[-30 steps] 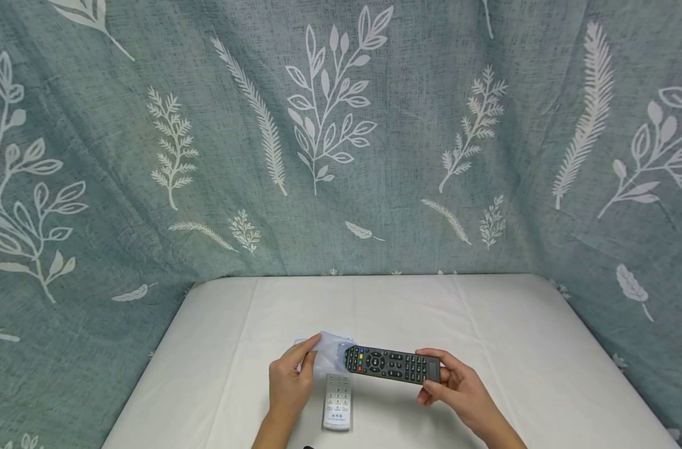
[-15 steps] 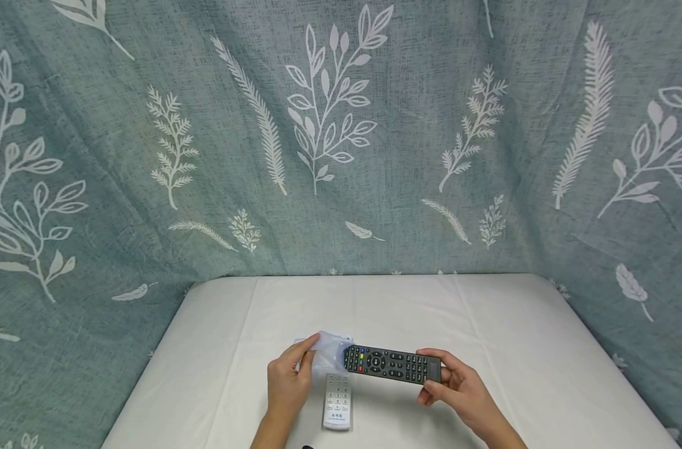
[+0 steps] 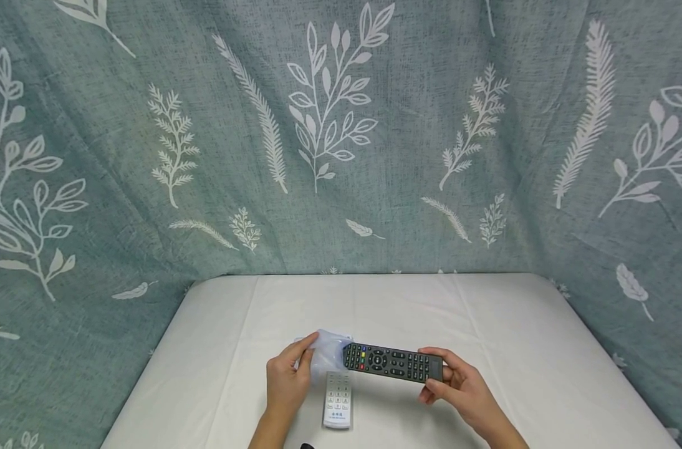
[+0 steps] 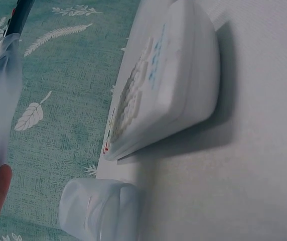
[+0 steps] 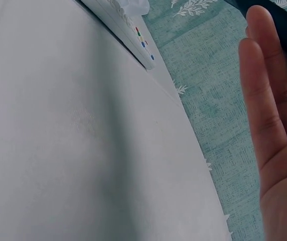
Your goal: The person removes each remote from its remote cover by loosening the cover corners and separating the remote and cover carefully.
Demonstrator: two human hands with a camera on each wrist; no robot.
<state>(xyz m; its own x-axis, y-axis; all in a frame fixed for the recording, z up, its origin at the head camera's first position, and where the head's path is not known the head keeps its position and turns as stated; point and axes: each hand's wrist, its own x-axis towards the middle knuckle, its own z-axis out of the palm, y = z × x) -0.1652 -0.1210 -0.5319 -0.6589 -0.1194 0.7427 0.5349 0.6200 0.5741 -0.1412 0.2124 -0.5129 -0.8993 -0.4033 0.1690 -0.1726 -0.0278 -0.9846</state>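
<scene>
A black remote control [image 3: 393, 363] is held up above the white tabletop, tilted slightly down to the right. My right hand [image 3: 459, 386] grips its right end between thumb and fingers; in the right wrist view, several fingers [image 5: 266, 95] lie against its dark underside. At its left end, a clear bluish plastic bag [image 3: 328, 355] meets the remote. My left hand [image 3: 287, 377] pinches the far left of this bag between thumb and fingertips. Just below the bag, a white remote control [image 3: 338, 402] lies on the table, its keys facing up.
A crumpled piece of translucent plastic [image 4: 98, 208] lies on the table beyond the white remote in the left wrist view. A small black object [image 3: 307, 446] shows at the head view's bottom edge. A green leaf-patterned cloth [image 3: 341, 156] hangs around the white table [image 3: 515, 330].
My left hand has shifted slightly left with the plastic bag, and less of the bag overlaps the black remote's end. My right hand stays almost still.
</scene>
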